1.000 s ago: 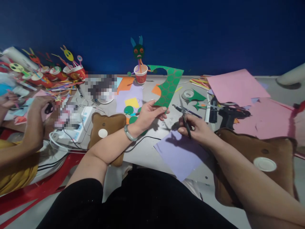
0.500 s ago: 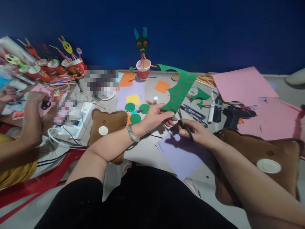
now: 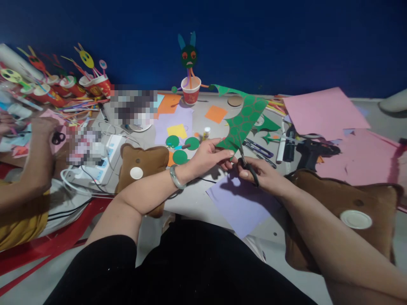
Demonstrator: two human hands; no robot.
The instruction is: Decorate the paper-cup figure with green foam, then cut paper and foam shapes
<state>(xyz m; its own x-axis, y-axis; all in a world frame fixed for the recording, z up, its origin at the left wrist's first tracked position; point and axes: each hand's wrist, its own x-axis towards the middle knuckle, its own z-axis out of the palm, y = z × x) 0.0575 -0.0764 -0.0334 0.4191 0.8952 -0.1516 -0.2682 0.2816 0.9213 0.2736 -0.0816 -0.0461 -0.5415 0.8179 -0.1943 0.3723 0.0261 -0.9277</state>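
Observation:
Pinched in my left hand [image 3: 213, 157] is a sheet of green paper [image 3: 249, 116] with drawn circles and curved cut-outs along its edges. My right hand [image 3: 261, 174] grips black-handled scissors [image 3: 251, 169], their blades at the lower edge of the green paper, close to my left fingertips. Below both hands a purple sheet of paper [image 3: 240, 207] lies at the table's front edge. Left of my left hand are several cut green paper discs [image 3: 180, 157]. A small glue bottle [image 3: 206, 132] stands just beyond that hand.
A paper cup puppet [image 3: 191, 91] stands at the back by the blue wall. On the right are a black glue gun [image 3: 316, 152], pink paper [image 3: 327, 108] and a brown cushion [image 3: 333, 212]. A power strip [image 3: 110, 159] with cables lies left, near a co-worker's arm [image 3: 38, 169].
The green paper has swung slightly to the right and lower in my left hand, and the scissors' blades meet it at a slightly different place. The whole view has shifted a little.

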